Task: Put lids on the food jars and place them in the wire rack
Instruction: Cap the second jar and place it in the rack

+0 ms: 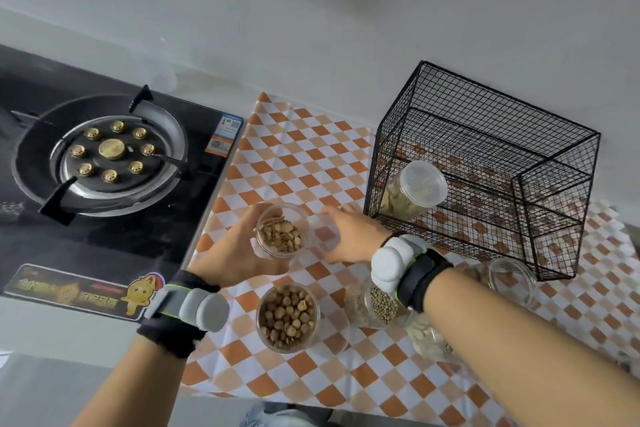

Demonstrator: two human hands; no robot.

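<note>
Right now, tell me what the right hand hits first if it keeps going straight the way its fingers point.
Probably the clear lid under the right hand's fingertips, then the open jar held in the left hand. The hand hides any gap, so actual contact is uncertain.

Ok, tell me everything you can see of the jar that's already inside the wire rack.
The jar in the rack is clear plastic and cylindrical, capped with a translucent whitish lid. It holds pale, flat, leaf-like pieces. It appears upright on the lower level of the black wire rack, at its left front corner, close to the mesh. Neither hand touches it.
</note>
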